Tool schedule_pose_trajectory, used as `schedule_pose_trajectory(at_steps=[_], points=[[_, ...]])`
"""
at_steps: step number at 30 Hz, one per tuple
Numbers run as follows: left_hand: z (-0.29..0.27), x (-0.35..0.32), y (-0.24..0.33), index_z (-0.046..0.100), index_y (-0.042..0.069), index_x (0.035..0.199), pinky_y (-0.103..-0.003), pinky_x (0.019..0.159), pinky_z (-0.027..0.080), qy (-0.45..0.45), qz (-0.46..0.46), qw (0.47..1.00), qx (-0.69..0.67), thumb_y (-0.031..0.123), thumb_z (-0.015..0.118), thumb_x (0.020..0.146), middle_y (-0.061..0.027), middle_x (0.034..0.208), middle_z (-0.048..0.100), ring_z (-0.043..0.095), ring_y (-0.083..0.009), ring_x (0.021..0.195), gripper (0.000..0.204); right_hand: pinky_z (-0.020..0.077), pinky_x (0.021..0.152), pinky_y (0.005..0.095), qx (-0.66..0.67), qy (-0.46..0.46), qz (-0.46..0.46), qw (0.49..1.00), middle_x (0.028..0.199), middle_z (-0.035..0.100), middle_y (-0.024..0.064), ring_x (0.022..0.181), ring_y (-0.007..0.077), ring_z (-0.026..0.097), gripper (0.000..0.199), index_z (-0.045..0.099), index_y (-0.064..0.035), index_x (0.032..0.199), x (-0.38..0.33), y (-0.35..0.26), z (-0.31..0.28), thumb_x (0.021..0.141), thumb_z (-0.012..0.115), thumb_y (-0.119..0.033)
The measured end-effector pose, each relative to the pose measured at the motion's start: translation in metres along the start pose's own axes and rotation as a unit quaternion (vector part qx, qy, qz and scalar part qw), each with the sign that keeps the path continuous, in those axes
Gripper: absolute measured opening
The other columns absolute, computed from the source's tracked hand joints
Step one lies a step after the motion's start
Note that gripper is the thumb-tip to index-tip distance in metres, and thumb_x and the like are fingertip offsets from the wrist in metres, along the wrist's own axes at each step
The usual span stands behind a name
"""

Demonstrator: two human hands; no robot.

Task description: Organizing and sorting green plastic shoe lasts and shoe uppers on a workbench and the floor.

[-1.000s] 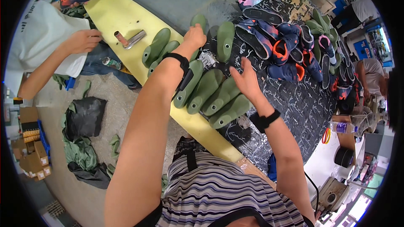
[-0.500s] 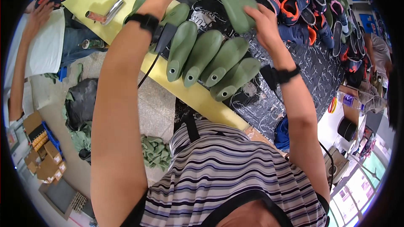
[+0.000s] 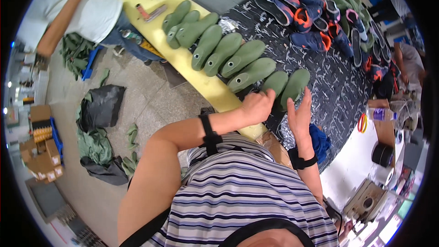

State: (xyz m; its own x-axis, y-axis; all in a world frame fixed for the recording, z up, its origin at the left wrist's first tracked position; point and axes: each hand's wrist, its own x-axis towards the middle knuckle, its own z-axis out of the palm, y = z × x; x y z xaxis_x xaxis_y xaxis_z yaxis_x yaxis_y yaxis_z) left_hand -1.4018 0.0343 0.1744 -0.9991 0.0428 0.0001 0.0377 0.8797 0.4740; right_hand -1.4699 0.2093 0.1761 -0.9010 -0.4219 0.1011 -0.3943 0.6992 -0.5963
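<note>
At two o'clock from centre, the left hand [image 3: 257,108] pinches one green shoe last [image 3: 276,83] by its near end, the right hand [image 3: 299,115], thumb and fingers spread, touching another last [image 3: 297,83] beside it.

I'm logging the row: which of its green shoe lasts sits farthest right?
The green shoe last by the right hand; the row's other lasts all lie to its left, the neighbouring one by the left hand.
</note>
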Motion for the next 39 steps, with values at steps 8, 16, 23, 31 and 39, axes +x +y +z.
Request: schedule_pose_trajectory(at_steps=[8,16,23,31,39], points=[[-0.044,-0.021,-0.047,0.058,0.0,0.087,-0.043,0.064,0.05,0.28,-0.027,0.958,-0.063,0.016,0.066,0.079,-0.0182,0.082,0.06,0.06,-0.037,0.074,0.019,0.0293,0.106,0.055,-0.146,-0.004,-0.04,0.988,0.138,0.039,0.0266,0.129,0.0513,0.03,0.056,0.057,-0.0007,0.122,0.008,-0.023,0.02,0.084,0.064,-0.042],[-0.125,0.001,-0.21,0.055,0.004,0.11,-0.058,0.097,0.032,0.282,-0.295,0.899,0.157,0.04,0.079,0.069,-0.0205,0.135,0.035,0.03,-0.0418,0.129,0.06,0.0362,0.101,0.0521,-0.12,0.084,0.037,0.989,0.128,0.049,0.0255,0.125,0.0473,0.036,0.04,0.067,0.0001,0.101,0.018,-0.027,0.041,0.082,0.064,-0.034],[-0.103,0.02,-0.274,0.056,0.006,0.11,-0.058,0.096,0.032,0.264,-0.34,0.892,0.136,0.043,0.083,0.064,-0.0195,0.135,0.035,0.029,-0.0391,0.131,0.065,0.0394,0.097,0.0493,-0.189,0.12,-0.049,0.973,0.116,0.052,0.0246,0.115,0.0463,0.043,0.019,0.065,-0.0012,0.091,0.017,-0.023,0.04,0.08,0.061,-0.017],[-0.127,0.021,-0.35,0.057,0.002,0.11,-0.057,0.089,0.036,0.283,-0.315,0.874,0.237,0.042,0.081,0.063,-0.0224,0.133,0.039,0.034,-0.0379,0.127,0.067,0.0403,0.096,0.0481,-0.222,0.102,-0.046,0.969,0.116,0.053,0.0239,0.114,0.0456,0.044,0.02,0.066,-0.0026,0.093,0.024,-0.031,0.043,0.08,0.059,-0.016],[-0.108,0.014,-0.237,0.053,0.0,0.114,-0.063,0.094,0.03,0.375,-0.186,0.908,0.037,0.043,0.075,0.072,-0.0293,0.14,0.03,0.03,-0.0467,0.128,0.064,0.0418,0.095,0.048,-0.228,0.094,-0.023,0.969,0.118,0.052,0.0215,0.116,0.0444,0.043,0.02,0.066,-0.0038,0.093,0.026,-0.025,0.044,0.079,0.059,-0.017]])
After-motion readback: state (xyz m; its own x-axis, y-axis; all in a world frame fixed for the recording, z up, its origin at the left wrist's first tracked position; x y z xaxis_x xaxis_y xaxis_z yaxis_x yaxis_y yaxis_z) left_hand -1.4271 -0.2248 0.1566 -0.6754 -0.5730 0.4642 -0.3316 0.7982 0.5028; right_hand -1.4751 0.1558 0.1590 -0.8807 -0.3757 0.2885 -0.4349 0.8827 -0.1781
